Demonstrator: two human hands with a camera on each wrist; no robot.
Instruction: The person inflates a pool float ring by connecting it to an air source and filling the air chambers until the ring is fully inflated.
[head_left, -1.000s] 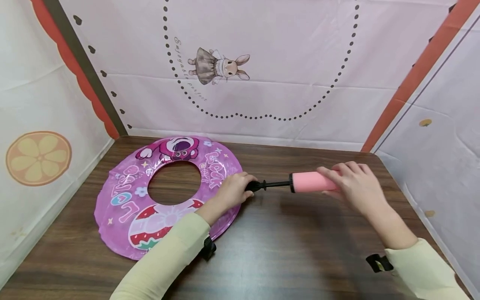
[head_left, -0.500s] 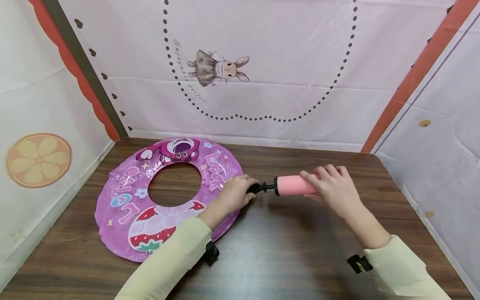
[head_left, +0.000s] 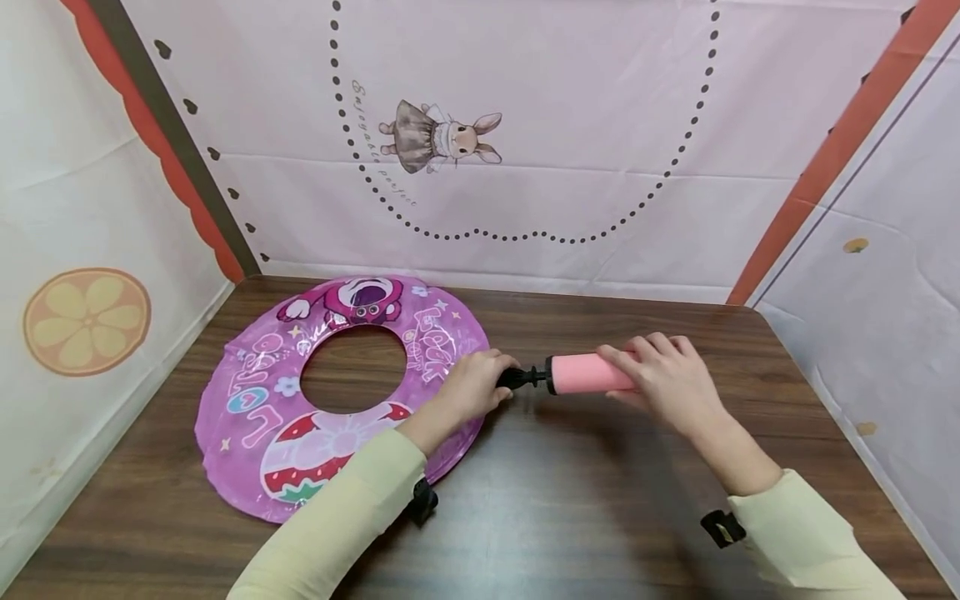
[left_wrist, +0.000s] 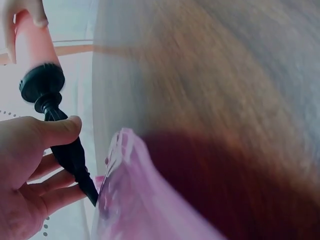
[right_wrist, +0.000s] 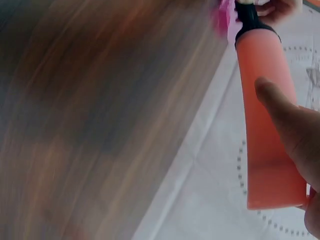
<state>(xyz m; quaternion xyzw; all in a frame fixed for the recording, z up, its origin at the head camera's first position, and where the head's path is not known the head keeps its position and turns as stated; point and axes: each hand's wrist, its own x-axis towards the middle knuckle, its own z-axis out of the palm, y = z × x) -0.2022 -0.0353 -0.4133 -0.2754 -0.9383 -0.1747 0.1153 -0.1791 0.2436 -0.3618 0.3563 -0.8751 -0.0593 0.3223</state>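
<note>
A pink hand pump [head_left: 588,373] with a black end lies across between the two hands, held above the table. My left hand [head_left: 471,385] grips its black handle [left_wrist: 70,150], thumb on one side and fingers on the other. That black part tapers to a narrow tip at the edge of a purple swim ring [left_wrist: 135,195]; whether the tip sits in a valve cannot be seen. My right hand [head_left: 671,383] holds the pump's pink barrel [right_wrist: 265,125] near its far end. The swim ring [head_left: 225,450], printed and somewhat wrinkled at the rim, lies flat to the left, partly under my left forearm.
The dark wooden table [head_left: 570,517] carries the ring. Printed cloth walls [head_left: 570,125] enclose the back and both sides. A small black device [head_left: 422,504] is strapped at the left sleeve, and another black device [head_left: 722,528] at the right.
My right hand has pushed the pink barrel leftward toward my left hand, and the black rod between them has slid almost fully in. The left hand and ring stay nearly in place.
</note>
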